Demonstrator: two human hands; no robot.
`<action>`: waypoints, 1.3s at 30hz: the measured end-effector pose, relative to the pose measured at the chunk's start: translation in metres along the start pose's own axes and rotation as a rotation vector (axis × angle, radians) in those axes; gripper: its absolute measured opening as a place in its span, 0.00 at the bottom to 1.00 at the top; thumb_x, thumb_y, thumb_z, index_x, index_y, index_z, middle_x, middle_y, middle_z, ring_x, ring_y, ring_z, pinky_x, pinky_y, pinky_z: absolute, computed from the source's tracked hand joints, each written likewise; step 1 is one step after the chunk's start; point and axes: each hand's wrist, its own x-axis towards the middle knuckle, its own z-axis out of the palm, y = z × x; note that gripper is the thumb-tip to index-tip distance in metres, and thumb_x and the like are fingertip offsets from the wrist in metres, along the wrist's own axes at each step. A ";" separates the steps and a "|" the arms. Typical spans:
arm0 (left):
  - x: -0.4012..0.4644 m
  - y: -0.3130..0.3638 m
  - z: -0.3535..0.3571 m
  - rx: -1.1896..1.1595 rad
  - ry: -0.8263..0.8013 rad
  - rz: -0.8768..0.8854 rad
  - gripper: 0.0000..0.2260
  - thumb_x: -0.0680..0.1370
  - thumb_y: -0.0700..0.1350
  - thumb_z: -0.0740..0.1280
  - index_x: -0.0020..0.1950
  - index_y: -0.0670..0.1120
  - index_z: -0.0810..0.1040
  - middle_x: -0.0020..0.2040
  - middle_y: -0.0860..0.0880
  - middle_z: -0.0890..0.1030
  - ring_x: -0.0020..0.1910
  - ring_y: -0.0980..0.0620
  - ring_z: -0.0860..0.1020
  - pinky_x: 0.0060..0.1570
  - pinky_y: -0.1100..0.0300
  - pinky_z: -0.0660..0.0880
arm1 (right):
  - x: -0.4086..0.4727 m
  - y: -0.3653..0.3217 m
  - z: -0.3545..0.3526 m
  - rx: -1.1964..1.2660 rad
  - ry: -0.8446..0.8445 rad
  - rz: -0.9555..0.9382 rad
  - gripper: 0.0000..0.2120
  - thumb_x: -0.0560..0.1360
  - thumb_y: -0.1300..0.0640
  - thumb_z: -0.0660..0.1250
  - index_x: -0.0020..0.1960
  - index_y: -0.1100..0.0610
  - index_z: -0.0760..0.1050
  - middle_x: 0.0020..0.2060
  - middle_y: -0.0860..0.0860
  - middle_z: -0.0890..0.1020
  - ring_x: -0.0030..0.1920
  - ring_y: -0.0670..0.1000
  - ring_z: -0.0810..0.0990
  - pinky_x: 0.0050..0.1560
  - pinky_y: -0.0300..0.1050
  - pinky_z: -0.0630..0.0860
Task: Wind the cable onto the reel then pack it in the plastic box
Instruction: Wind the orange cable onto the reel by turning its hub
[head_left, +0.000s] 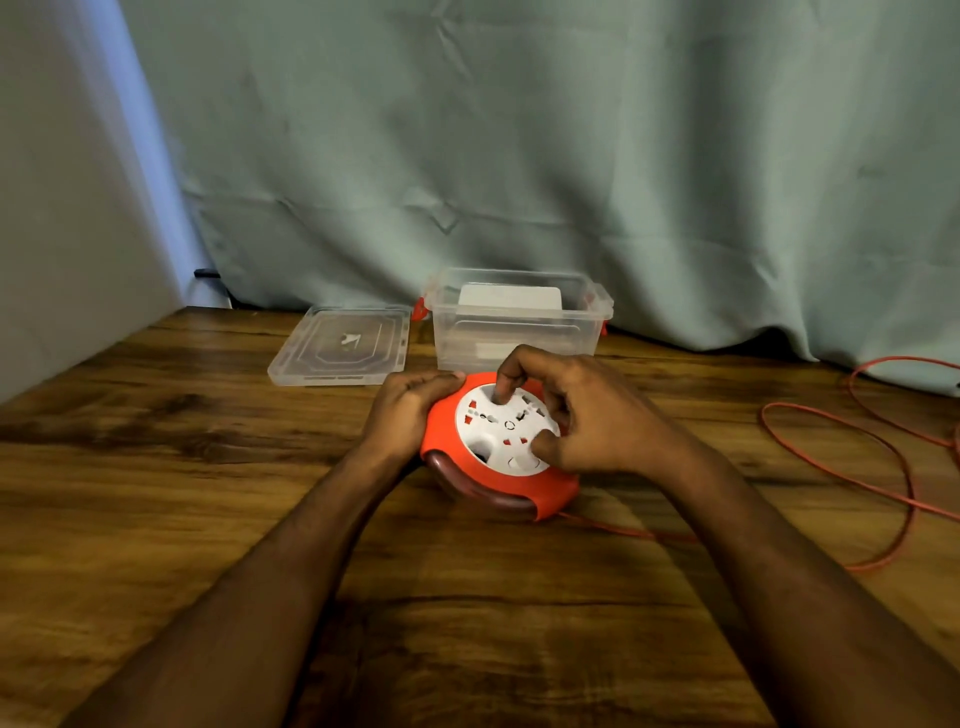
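A clear lid (340, 347) lies flat on the wooden table (156, 467), beside the open plastic box (519, 325). The left hand (402, 410) grips the reel's (498, 467) orange rim; the right hand (587, 415), fingers curled, pokes its white face. Loose cable (841, 462) loops rightward.

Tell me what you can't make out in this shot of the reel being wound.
- Cable: head view, its far end runs off the right edge.
- Reel: the right hand covers part of the white face; the winding inside is hidden by the casing.
- Plastic box: the white item inside is too blurred to identify.
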 end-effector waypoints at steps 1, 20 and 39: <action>0.000 0.000 0.000 0.002 -0.004 -0.001 0.08 0.79 0.40 0.68 0.46 0.37 0.85 0.43 0.34 0.85 0.38 0.40 0.82 0.41 0.52 0.79 | 0.000 0.001 -0.001 -0.025 -0.026 0.010 0.27 0.65 0.61 0.76 0.59 0.41 0.75 0.34 0.34 0.78 0.32 0.44 0.74 0.32 0.47 0.72; -0.005 0.004 0.001 0.004 -0.032 -0.016 0.08 0.79 0.41 0.68 0.45 0.41 0.86 0.42 0.39 0.86 0.36 0.42 0.84 0.37 0.54 0.81 | 0.002 0.014 -0.004 0.184 -0.136 0.001 0.34 0.67 0.63 0.79 0.64 0.41 0.67 0.61 0.37 0.84 0.36 0.45 0.78 0.39 0.56 0.83; -0.006 0.006 0.003 -0.005 0.020 -0.034 0.07 0.78 0.40 0.68 0.45 0.42 0.85 0.38 0.44 0.87 0.34 0.47 0.84 0.35 0.57 0.81 | -0.004 0.004 -0.008 0.098 -0.071 0.058 0.35 0.64 0.48 0.85 0.59 0.35 0.64 0.57 0.41 0.85 0.54 0.47 0.86 0.43 0.53 0.87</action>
